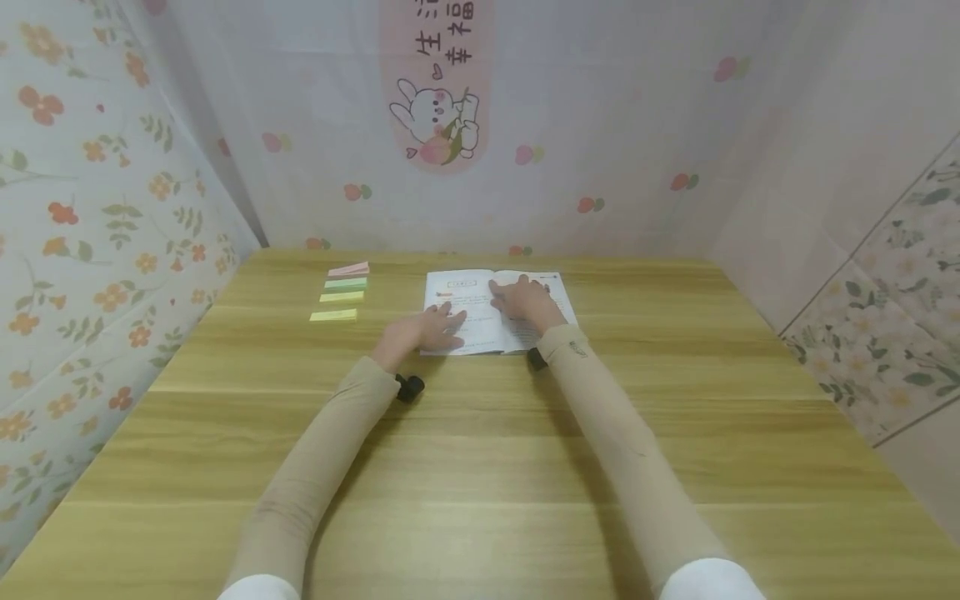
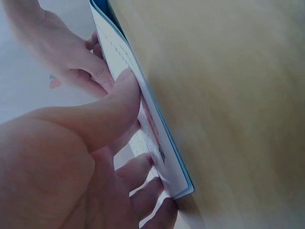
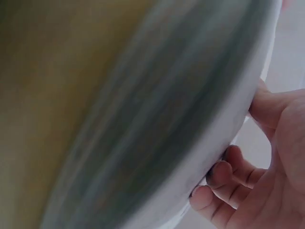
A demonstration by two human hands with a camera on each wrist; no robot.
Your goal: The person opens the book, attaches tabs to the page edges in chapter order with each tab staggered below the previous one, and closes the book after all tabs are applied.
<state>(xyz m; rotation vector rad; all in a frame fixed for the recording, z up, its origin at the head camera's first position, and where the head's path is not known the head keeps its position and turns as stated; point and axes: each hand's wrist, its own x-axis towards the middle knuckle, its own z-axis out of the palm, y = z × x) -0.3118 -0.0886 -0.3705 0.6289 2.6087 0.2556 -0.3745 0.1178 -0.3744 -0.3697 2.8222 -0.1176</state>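
While the book [image 1: 482, 332] lies open, both hands [image 1: 433, 330] [image 1: 527, 302] rest on it.

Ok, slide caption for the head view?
Left hand and right hand on an open booklet, pink, green and yellow strips to its left on the wooden table.

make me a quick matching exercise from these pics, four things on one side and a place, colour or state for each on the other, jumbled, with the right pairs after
1. booklet
2. pink strips
3. green strips
4. left hand

A. between pink and yellow strips
B. on the booklet's left side
C. white with print, lying open
D. strips farthest from the person

Pairs: 1-C, 2-D, 3-A, 4-B
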